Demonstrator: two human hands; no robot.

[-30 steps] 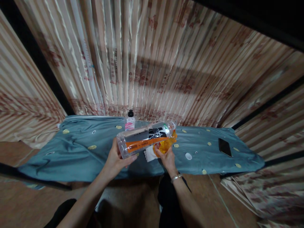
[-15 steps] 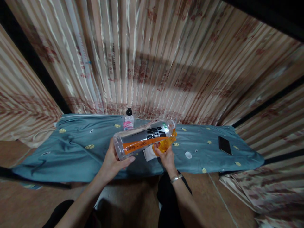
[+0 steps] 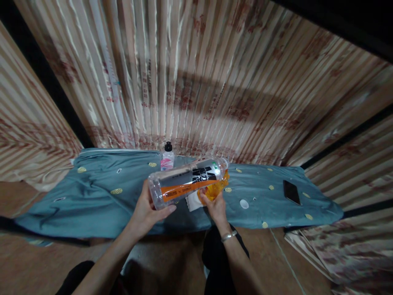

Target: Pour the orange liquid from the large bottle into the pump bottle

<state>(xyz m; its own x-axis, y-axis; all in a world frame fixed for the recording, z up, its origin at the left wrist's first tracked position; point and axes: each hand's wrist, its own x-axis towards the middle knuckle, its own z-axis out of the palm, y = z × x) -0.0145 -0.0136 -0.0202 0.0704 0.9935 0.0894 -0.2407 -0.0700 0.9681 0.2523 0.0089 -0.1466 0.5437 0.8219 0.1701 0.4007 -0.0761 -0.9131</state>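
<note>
My left hand (image 3: 146, 209) grips the base end of a large clear plastic bottle (image 3: 187, 181) with an orange and black label. The bottle lies almost level, its neck pointing right and tipped over an orange translucent container (image 3: 215, 189). My right hand (image 3: 216, 206) holds that orange container from below, fingers closed round it. Both are above the near edge of a table covered with a teal cloth (image 3: 101, 192). A white piece of paper or cloth (image 3: 194, 200) lies under the bottle.
A small bottle with a pink label and black cap (image 3: 167, 157) stands at the back of the table. A white cap (image 3: 244, 203) lies right of my hands and a black phone (image 3: 291, 191) further right. Striped curtains hang behind.
The bottle and both hands have held their pose; only the camera has shifted slightly.
</note>
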